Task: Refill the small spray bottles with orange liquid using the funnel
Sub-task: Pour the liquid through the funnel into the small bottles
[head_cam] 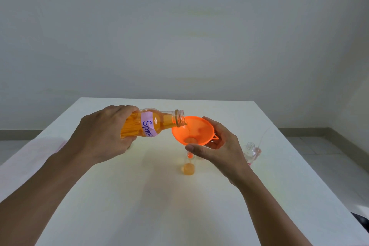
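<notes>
Between both hands, pouring: left hand [103, 132] wrapped round the heavy, slippery big bottle [151, 126], right hand [215, 150] pinching the light funnel [193, 131] over the small spray bottle [189, 168], tippy, best steadied low.

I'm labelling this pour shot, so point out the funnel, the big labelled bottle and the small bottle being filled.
funnel [196, 129]: head view, inner orange cone wall.
big labelled bottle [148, 126]: head view, on its paper label.
small bottle being filled [188, 169]: head view, orange liquid at its base.
</notes>
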